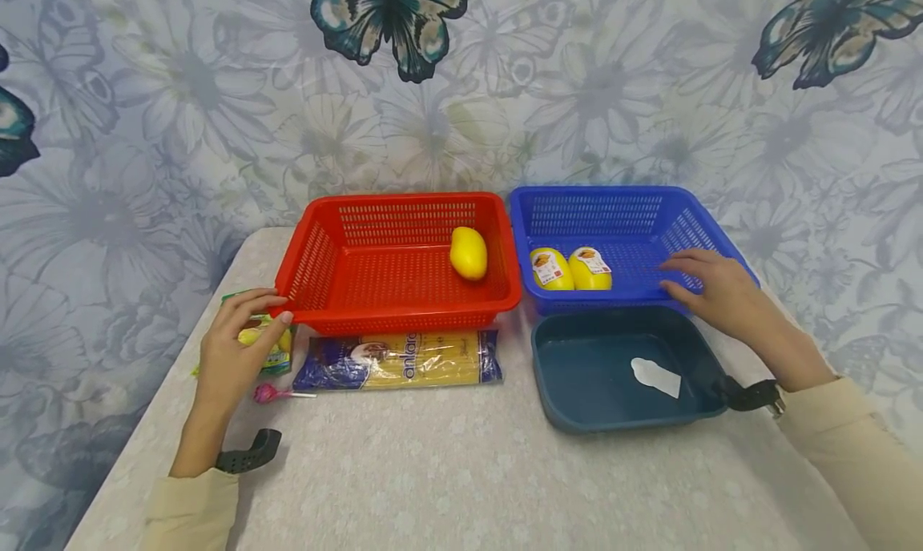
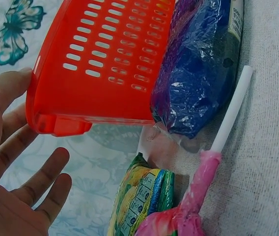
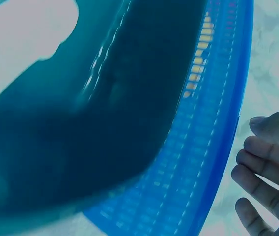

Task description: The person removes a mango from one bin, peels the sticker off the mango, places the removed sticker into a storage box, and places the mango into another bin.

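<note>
The red basket [image 1: 398, 263] is touched at its near left corner by the left hand [image 1: 234, 351], fingers relaxed, nothing gripped. The blue basket [image 1: 710, 235] is touched by the right hand [image 1: 714, 291], fingers extended, at its near right rim.

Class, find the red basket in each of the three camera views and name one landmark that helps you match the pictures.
Head view: the red basket sits at centre, left of the blue basket, with the left hand at its front left corner.
Left wrist view: its slotted corner fills the upper left.
Right wrist view: not in it.
Shared landmark: the blue spaghetti packet along its front edge, seen again beside it.
</note>
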Demonstrator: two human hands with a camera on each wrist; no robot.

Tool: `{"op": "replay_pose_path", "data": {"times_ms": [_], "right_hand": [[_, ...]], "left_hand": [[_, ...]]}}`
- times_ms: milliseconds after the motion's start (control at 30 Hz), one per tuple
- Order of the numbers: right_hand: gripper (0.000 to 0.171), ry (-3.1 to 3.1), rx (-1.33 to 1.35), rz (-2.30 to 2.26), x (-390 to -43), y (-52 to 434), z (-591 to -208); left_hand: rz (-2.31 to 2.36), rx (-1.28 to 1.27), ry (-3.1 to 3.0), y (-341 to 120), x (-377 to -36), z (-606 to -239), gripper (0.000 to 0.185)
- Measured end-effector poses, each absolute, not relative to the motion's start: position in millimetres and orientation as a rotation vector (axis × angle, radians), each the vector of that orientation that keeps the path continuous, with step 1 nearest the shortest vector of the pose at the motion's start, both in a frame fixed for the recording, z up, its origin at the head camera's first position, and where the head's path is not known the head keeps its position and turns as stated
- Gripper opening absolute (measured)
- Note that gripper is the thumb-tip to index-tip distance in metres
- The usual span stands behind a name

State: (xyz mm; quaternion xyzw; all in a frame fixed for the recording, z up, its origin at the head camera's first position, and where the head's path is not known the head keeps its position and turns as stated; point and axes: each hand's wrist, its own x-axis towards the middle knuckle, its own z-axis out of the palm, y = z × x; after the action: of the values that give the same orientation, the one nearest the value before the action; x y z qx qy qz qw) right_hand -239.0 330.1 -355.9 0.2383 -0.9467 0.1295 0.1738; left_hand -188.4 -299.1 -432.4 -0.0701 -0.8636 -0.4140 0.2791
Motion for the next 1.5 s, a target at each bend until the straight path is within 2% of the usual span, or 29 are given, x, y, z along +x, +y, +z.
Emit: {"op": "replay_pose_path", "data": {"times_ms": [567, 1067, 1333, 1500], "right_hand": [[0.030, -2.753, 0.530, 0.355, -241.6, 392.4, -360.2], [0.035, -2.888, 0.342, 0.382, -236.2, 422.2, -358.9], [0.031, -2.830, 0.421, 0.389, -229.6, 430.7, -363.6], [0.029, -2.787, 0.448, 0.404, -224.8, 435.6, -365.5]], "left_hand": [[-1.143, -0.169, -2.312, -302.3, -188.6, -434.4, 0.028], [-1.145, -0.101, -2.348, -302.1, -186.7, -432.6, 0.028], [-1.104, -0.137, -2.355, -303.4, -191.5, -426.8, 0.030], [-1.120, -0.118, -2.287, -289.3, -198.7, -405.2, 0.031]]}}
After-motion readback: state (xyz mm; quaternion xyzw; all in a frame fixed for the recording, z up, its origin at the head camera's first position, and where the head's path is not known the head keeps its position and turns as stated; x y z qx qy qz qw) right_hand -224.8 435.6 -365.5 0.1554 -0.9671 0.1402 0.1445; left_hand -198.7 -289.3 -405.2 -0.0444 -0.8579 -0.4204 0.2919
